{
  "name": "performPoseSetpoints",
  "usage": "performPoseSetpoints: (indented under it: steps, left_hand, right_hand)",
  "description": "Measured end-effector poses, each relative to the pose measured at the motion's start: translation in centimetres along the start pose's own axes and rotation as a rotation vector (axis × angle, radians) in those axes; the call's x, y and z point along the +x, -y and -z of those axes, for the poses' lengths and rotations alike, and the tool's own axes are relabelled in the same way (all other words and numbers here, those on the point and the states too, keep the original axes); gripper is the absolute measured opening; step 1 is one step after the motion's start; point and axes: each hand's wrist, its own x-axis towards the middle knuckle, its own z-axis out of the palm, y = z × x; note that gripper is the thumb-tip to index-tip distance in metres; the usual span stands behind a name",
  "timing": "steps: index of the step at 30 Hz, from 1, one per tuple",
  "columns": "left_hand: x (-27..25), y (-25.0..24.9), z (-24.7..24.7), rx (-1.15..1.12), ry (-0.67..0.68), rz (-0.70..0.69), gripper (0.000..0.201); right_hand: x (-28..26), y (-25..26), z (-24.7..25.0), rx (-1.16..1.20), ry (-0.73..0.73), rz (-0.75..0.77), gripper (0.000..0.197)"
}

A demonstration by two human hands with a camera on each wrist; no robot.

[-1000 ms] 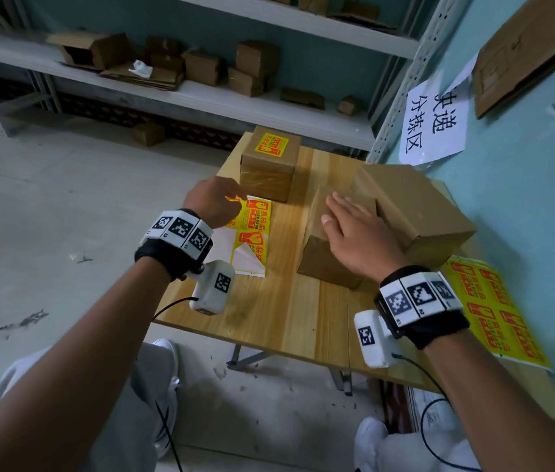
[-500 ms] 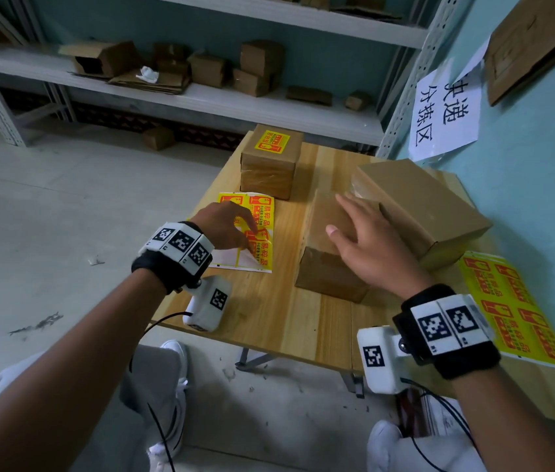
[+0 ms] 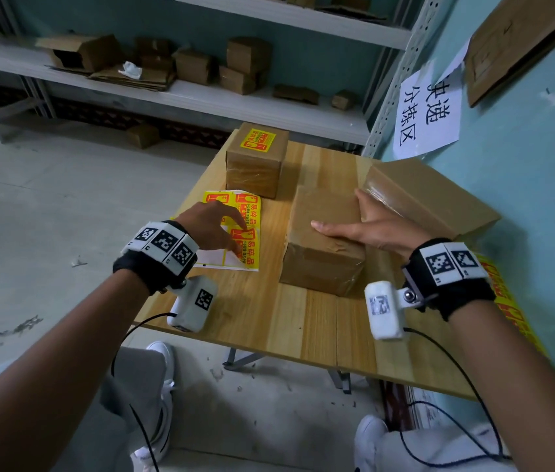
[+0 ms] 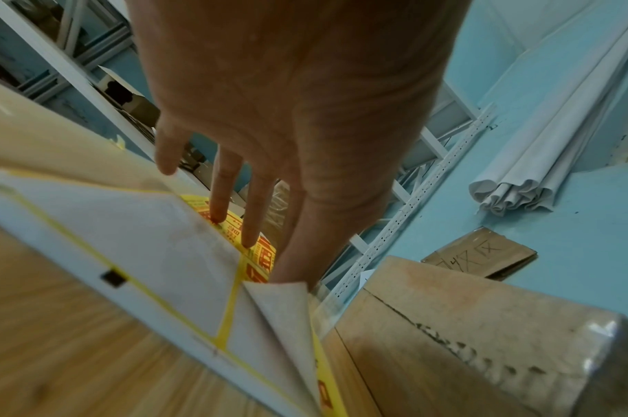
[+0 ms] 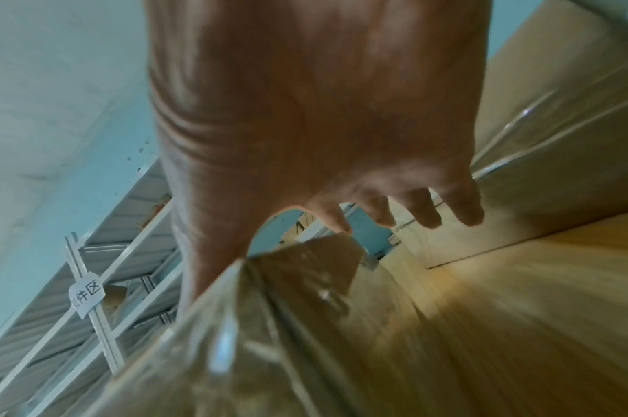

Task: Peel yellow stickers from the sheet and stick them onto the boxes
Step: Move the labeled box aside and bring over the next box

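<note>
Since a second ago the left hand [image 3: 213, 223] has dropped onto the yellow sticker sheet [image 3: 242, 229], fingers straight, pressing; no peel yet. Right hand [image 3: 371, 226] lies flat on the unlabelled brown cardboard box [image 3: 320, 247].

Left wrist view: fingertips [image 4: 250, 239] touch stickers beside a curled white corner [image 4: 284, 304].

Right wrist view: fingers relaxed, wooden surface [image 5: 519, 310] beyond.

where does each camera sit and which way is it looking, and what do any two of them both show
Head: worn on the head, looking forward and down at the wooden table; both forearms, left hand and right hand show.
Left wrist: under the left wrist, looking along the palm to straight fingers touching the sticker sheet.
Right wrist: under the right wrist, looking along the palm, fingers spread over the middle box.
Shared: head and left wrist views both show the sheet's lifted near corner; all three show the middle box.
</note>
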Motion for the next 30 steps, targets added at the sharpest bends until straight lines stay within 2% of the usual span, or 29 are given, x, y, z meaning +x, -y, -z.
performPoseSetpoints:
  steps: [2,4,5,7,9,11,13,16,19,22,26,30]
  left_hand:
    - [-0.1,0.0,0.1,0.002,0.016,0.002,0.052]
    - [-0.3,0.2,0.2,0.004,0.034,0.000,0.058]
    - [-0.5,0.2,0.2,0.010,0.040,-0.002,0.061]
    - [-0.9,0.4,0.2,0.040,0.063,-0.009,0.066]
    - [-1.3,0.6,0.1,0.074,0.092,-0.022,0.070]
    - [-1.6,0.9,0.0,0.093,0.096,-0.028,0.072]
    - [-1.7,1.0,0.0,0.104,0.098,-0.032,0.073]
    - [-1.7,0.9,0.1,0.126,0.107,-0.037,0.074]
    - [-1.4,0.8,0.2,0.126,0.117,-0.026,0.075]
    - [-1.2,0.6,0.2,0.154,0.111,-0.037,0.075]
    - [-0.6,0.8,0.0,0.205,0.117,-0.050,0.076]
    - [0.0,1.4,-0.1,0.267,0.139,-0.055,0.079]
  right_hand:
    - [0.3,0.5,0.5,-0.023,0.043,-0.012,0.140]
    - [0.7,1.1,0.9,-0.059,0.063,-0.027,0.144]
    - [1.0,1.2,0.9,-0.085,0.036,-0.021,0.147]
    - [1.0,1.3,0.7,-0.165,-0.118,0.022,0.144]
    - [0.3,1.0,0.6,-0.240,-0.288,0.117,0.122]
    - [-0.5,0.1,1.1,-0.201,-0.357,0.166,0.089]
    - [-0.7,-2.0,2.9,-0.277,-0.375,0.133,0.064]
    - [-1.3,-4.8,5.9,-0.520,-0.301,0.020,0.045]
    - [-2.0,-5.4,7.0,-0.633,-0.197,-0.033,0.052]
    - [-0.5,-5.2,7.5,-0.759,-0.237,-0.091,0.056]
    - [3.2,-4.1,7.6,-0.747,-0.285,-0.162,0.049]
    - [7.3,-3.7,7.9,-0.749,-0.334,-0.117,0.042]
